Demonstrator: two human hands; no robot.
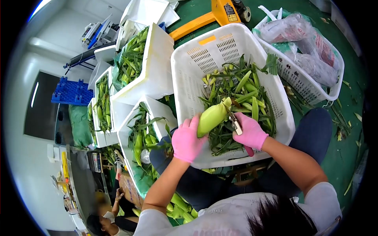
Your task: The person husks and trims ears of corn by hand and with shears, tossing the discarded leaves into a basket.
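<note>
My left hand [186, 138], in a pink glove, is closed around the lower part of an ear of corn [210, 119] in its pale green husk. The ear is tilted, its cut-looking end up and to the right. In my right hand [250, 131], also pink-gloved, is a pair of pruning shears [237, 125]; the blades are by the upper end of the ear. Whether they touch it I cannot tell. Below both hands stands a white slotted plastic basket [189, 70] holding husk trimmings and leaves [252, 92].
Foam boxes [157, 67] of unhusked corn [132, 59] stand to the left. Another white basket [307, 88] with plastic bags is at right. A yellow pallet jack [212, 17] is behind. Another person [106, 222] sits at lower left. Husked-looking ears [179, 204] lie beside me.
</note>
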